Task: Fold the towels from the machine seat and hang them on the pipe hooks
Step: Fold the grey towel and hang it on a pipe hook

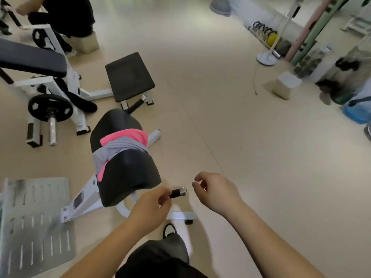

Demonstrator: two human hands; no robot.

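A pink towel [128, 135] and a grey towel [118, 148] lie crumpled together across the black padded machine seat [128, 173] at centre left. My left hand [150, 207] hovers just right of the seat's near end with its fingers loosely curled and nothing in them. It sits in front of the machine's black handle [177, 192], and I cannot tell whether it touches it. My right hand [216, 190] is further right over the floor, fingers loosely curled and empty. A pink pipe [307, 27] and a green pipe [323, 23] with dark hooks stand at the far right.
A black flat bench [129, 76] stands beyond the seat. A white weight machine with a plate [50, 108] is on the left, and a person crouches behind it at the top left. A metal footplate [36, 223] lies at the lower left. Bags and a fan stand [267, 59] crowd the right wall.
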